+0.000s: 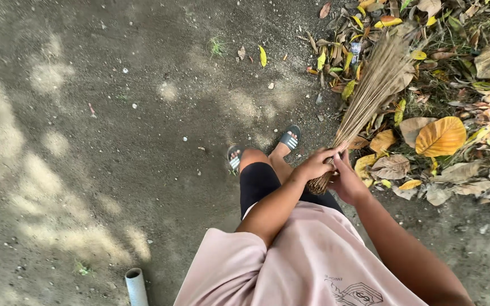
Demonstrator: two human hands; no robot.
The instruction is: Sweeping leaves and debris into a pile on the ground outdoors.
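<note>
Ground: while dappled with light patches, the packed dirt ground [103, 130] is mostly bare and grey, with small pebbles scattered on it.
Leaf pile: a heap of dry brown and yellow leaves [443, 113] lies at the upper right, loose and crisp-looking; one big yellow leaf [440, 136] sits on top near the broom.
Broom: a stick broom [370, 90] of bundled thin ribs slants from the hands up into the leaf pile, its fanned tips resting among the leaves.
Handling: it looks light and springy; the ribs likely flex at the tips and stay stiff where bound, so the tight lower end is the sound place to grip. Dry ribs seem rough rather than slippery, and single ones could snap if bent hard.
Left hand: the left hand [315, 165] is closed around the bundled end of the broom.
Right hand: the right hand [347, 181] is wrapped on the same end, just beside and touching the left.
Pipe: a pale pipe end [135, 285] stands at the bottom edge, well apart.
Feet: dark sandals [288, 139] stand near the pile.
</note>
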